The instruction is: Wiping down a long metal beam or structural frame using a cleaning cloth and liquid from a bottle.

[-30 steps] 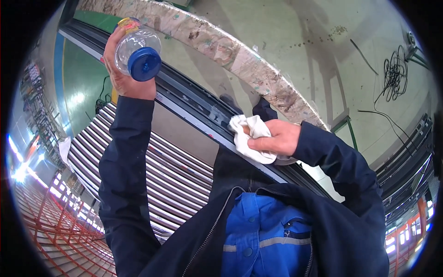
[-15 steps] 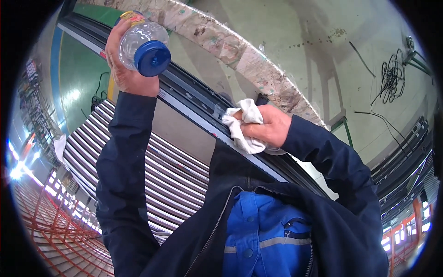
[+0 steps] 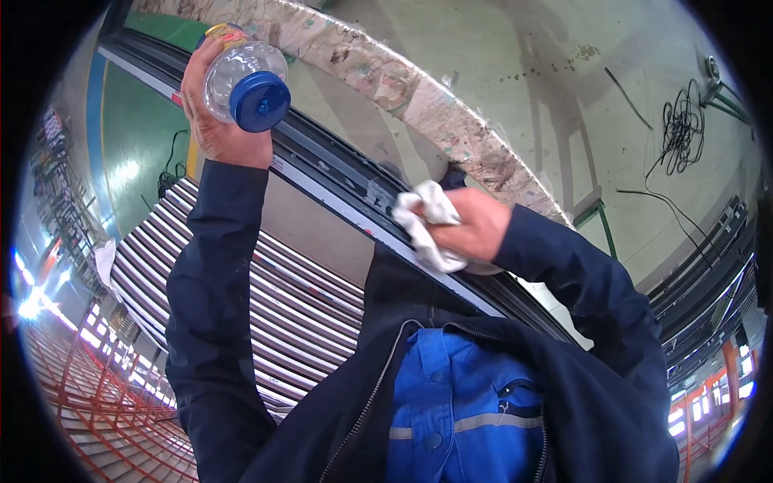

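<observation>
One clear, blue-capped bottle (image 3: 233,68) is gripped above a dark frame (image 3: 322,157) by the curled left hand (image 3: 213,133); on it, a white cloth (image 3: 431,221) is bunched in the half-closed right hand (image 3: 479,224). The frame is flanked by a stained, curved rail (image 3: 403,92) and striped bars (image 3: 306,322).

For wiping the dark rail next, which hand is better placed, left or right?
Probably the right hand: it already holds the bunched white cloth at the dark rail. The left hand seems less suitable, being occupied with a clear bottle that has a blue cap.
</observation>
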Motion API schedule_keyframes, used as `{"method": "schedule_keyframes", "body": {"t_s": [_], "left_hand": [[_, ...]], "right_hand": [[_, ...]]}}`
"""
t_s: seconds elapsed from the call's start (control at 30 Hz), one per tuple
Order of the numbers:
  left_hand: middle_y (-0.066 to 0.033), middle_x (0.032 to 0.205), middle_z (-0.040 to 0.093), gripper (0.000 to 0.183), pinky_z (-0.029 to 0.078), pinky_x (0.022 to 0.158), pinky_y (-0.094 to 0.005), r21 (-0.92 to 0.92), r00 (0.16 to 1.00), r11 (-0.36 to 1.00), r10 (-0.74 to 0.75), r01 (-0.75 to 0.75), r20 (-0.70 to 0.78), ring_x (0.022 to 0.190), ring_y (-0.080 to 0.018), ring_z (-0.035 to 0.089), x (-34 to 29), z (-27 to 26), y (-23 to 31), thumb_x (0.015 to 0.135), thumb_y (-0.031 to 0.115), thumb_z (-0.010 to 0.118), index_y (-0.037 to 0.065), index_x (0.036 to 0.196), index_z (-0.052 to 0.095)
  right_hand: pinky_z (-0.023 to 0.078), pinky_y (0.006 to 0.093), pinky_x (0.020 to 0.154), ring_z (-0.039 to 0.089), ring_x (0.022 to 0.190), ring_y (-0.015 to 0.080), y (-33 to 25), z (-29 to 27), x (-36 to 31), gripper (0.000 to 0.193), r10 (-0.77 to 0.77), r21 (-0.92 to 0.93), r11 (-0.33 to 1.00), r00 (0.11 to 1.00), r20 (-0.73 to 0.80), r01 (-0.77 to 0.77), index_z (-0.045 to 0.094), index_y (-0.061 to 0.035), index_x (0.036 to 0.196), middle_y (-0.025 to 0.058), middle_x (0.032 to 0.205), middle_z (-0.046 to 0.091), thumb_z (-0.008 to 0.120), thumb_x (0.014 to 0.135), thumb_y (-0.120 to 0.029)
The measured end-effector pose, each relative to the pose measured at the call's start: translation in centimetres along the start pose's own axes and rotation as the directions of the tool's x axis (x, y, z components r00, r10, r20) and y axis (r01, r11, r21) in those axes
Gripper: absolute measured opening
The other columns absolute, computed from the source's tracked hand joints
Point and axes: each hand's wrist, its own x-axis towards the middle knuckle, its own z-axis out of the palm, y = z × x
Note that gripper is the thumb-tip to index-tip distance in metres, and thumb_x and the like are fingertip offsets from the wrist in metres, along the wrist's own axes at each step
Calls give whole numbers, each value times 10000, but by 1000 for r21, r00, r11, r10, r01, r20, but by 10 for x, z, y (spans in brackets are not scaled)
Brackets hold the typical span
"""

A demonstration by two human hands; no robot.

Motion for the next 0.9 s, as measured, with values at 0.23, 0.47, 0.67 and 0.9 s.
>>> {"method": "schedule_keyframes", "body": {"t_s": [0.23, 0.47, 0.67, 0.9], "left_hand": [[-102, 1296, 513, 674, 425, 1042, -341, -96, 998, 995, -39, 34, -42, 1201, -230, 513, -1, 2, 1, 659, -13, 798, 91, 1257, 504], [-102, 1272, 529, 685, 436, 1027, -347, 200, 981, 963, 192, -181, -36, 1211, -223, 507, 1, 13, 2, 638, -54, 792, 83, 1247, 512], [-101, 1262, 521, 713, 444, 1025, -347, -91, 997, 996, -27, 21, -73, 1190, -220, 525, 0, 7, 7, 622, -89, 787, 78, 1254, 503], [-110, 1261, 517, 697, 442, 1035, -346, 91, 993, 990, 110, -106, -41, 1174, -227, 538, 0, 13, 4, 638, -92, 778, 75, 1255, 500]], "right_hand": [[516, 338, 798, 680, 857, 190, -4, 2, 39, 237, -108, -178, 979, 993, -37, 99, 643, -23, 1072, 113, 918, 700, 615, 854, -114], [519, 350, 807, 693, 855, 227, -10, -3, 37, 243, -126, -175, 977, 992, -16, 121, 641, -58, 1093, 125, 916, 700, 621, 860, -122], [524, 382, 782, 687, 855, 319, -2, -2, 31, 252, -162, -313, 938, 987, -9, 151, 646, -85, 1098, 166, 906, 689, 611, 855, -139], [533, 385, 750, 691, 826, 314, -19, -5, 46, 255, -148, -322, 938, 989, -31, 130, 652, -97, 1106, 153, 888, 695, 597, 861, -139]]}}
